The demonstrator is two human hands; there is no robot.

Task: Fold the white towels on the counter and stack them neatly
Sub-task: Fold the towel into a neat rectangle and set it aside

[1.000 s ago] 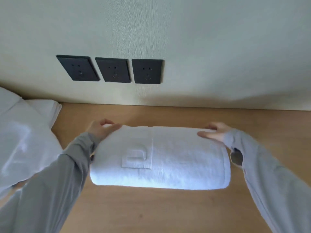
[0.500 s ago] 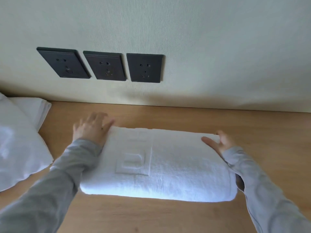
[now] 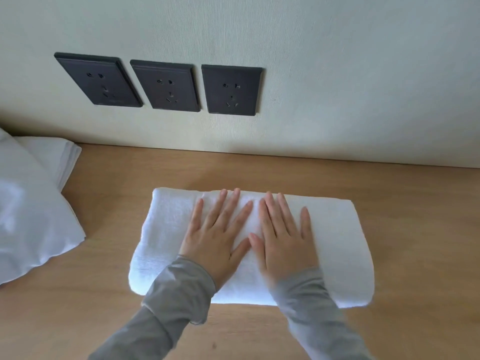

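A folded white towel (image 3: 340,245) lies flat on the wooden counter (image 3: 415,216), its long side parallel to the wall. My left hand (image 3: 219,237) and my right hand (image 3: 283,240) press down side by side on the towel's middle, palms flat and fingers straight, pointing toward the wall. Both wrists are in grey sleeves. At the left edge lies a loose heap of white towel (image 3: 31,224), with a thin folded white cloth (image 3: 55,157) behind it by the wall.
Three dark wall sockets (image 3: 166,87) sit in a row on the pale wall above the counter. Bare wood shows between the heap and the folded towel and to the right of the towel.
Both hands have left the towel's two ends and come together flat on its middle. The towel now rests on the counter.
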